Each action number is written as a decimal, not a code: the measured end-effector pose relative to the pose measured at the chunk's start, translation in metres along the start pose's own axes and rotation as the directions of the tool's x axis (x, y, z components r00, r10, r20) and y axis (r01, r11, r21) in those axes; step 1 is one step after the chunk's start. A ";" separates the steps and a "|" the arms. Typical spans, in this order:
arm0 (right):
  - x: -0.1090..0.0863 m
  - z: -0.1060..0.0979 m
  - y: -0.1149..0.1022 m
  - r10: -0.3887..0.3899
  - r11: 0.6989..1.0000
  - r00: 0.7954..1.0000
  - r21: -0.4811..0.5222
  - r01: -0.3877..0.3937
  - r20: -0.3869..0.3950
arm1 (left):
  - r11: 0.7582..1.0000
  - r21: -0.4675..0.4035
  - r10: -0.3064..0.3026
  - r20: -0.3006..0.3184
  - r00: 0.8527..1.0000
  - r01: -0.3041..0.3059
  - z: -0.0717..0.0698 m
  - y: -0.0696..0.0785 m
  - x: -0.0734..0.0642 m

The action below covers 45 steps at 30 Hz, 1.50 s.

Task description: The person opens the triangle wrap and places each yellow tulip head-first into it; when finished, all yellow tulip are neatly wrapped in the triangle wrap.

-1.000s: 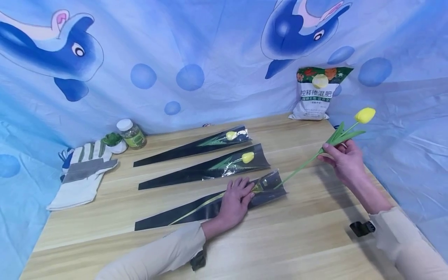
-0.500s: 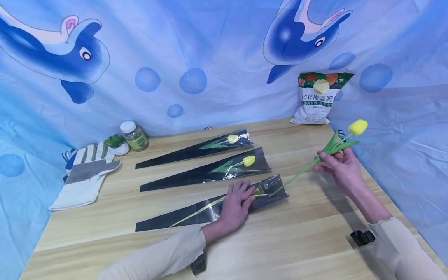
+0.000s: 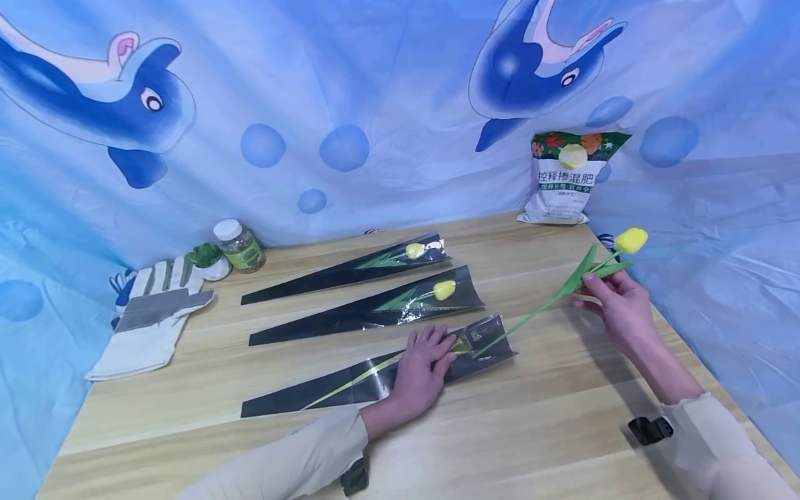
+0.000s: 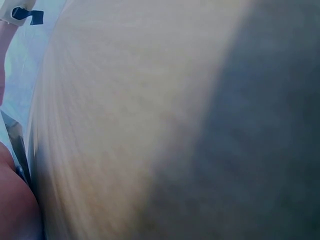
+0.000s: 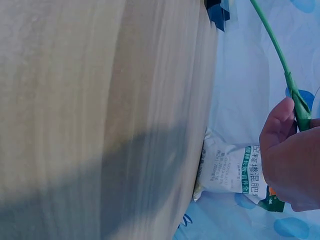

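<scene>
In the head view my left hand [image 3: 420, 371] rests on the nearest black-and-clear flower sleeve [image 3: 312, 396], its fingers laid out flat near the wide end. A pale yellow-green line runs along this sleeve and under the hand. My right hand [image 3: 627, 312] pinches an artificial yellow tulip [image 3: 578, 274] by its upper stem and leaves, above the table's right side. The stem slants down left, its tip overlapping the sleeve's mouth; whether it lies inside is hard to tell. The right wrist view shows the thumb and fingers on the green stem [image 5: 280, 55].
Two more sleeves, the middle one [image 3: 300, 326] and the far one [image 3: 294, 285], each hold a yellow tulip. Gloves [image 3: 146, 312], a potted succulent [image 3: 209, 262] and a white-lidded jar [image 3: 240, 246] stand left. A fertilizer bag [image 3: 562, 180] stands back right.
My right hand has lowered the tulip and shifted it slightly left, so its stem tip reaches farther over the near sleeve. The left hand stays on the sleeve.
</scene>
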State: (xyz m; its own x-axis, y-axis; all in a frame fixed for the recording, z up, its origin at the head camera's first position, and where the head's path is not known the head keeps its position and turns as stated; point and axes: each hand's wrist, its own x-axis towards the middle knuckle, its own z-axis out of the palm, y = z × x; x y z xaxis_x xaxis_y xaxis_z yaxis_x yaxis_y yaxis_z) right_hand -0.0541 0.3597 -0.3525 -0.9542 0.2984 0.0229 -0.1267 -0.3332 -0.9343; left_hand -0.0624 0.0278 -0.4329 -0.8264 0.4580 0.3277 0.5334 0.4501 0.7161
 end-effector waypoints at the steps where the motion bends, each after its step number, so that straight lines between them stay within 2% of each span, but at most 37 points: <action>1: 0.000 0.000 0.000 0.006 1.000 1.000 -0.005 -0.006 -0.005 | 1.000 -0.001 0.000 0.001 1.000 0.000 0.000 0.000 0.000; 10: -0.009 -0.004 0.005 0.036 0.996 0.999 -0.075 -0.039 -0.041 | 1.000 0.006 -0.012 0.010 1.000 0.012 0.000 0.000 -0.005; 15: -0.009 -0.006 0.005 0.011 0.999 1.000 0.044 -0.011 -0.003 | 1.000 0.012 0.011 0.007 1.000 -0.011 0.000 0.000 -0.001; 19: -0.009 -0.007 0.002 0.029 0.989 0.999 0.147 -0.031 0.017 | 1.000 0.026 0.018 0.011 1.000 -0.018 0.000 -0.001 0.001; 24: -0.010 -0.008 0.000 0.058 0.978 0.998 0.202 -0.056 -0.003 | 1.000 0.020 0.006 0.026 1.000 -0.007 -0.001 -0.001 0.000; 32: -0.010 -0.007 0.000 0.060 0.965 0.998 0.256 -0.050 -0.029 | 0.999 0.045 0.018 0.026 1.000 -0.019 -0.002 0.000 0.001; 36: -0.010 -0.006 0.002 0.040 0.967 0.999 0.253 -0.032 -0.026 | 0.999 0.045 0.020 0.026 0.999 -0.021 -0.002 0.000 0.002; 45: -0.012 -0.004 0.010 0.002 0.984 1.000 0.177 0.001 -0.018 | 1.000 0.030 0.003 0.031 1.000 -0.003 -0.002 -0.002 0.002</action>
State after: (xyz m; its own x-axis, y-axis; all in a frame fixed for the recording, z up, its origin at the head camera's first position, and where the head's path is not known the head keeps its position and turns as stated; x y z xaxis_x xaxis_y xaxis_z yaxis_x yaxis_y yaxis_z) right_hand -0.0427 0.3565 -0.3636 -0.9495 0.3135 0.0145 -0.1737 -0.4862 -0.8564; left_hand -0.0654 0.0270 -0.4324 -0.8190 0.4826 0.3102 0.5415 0.4715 0.6960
